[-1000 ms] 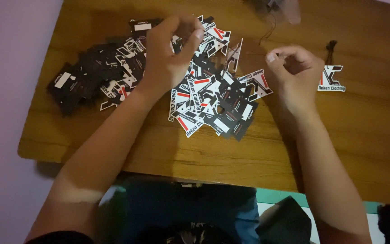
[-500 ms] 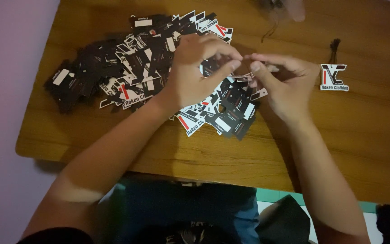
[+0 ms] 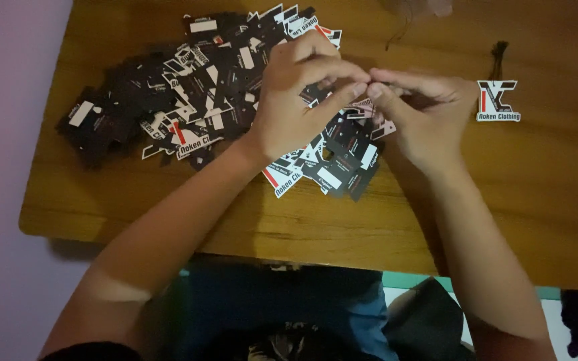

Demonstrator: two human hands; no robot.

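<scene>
Both hands meet above the middle of the wooden surface (image 3: 235, 214), over a spread heap of tags (image 3: 195, 100) in black, white and red that runs toward the far left corner. The left hand (image 3: 299, 100) is curled, fingers pinched against those of the right hand (image 3: 423, 117), also closed to a pinch; whatever small piece sits between the fingertips is too hidden to tell. One single tag (image 3: 498, 101) lies apart near the right edge, a dark string (image 3: 498, 57) just beyond it.
</scene>
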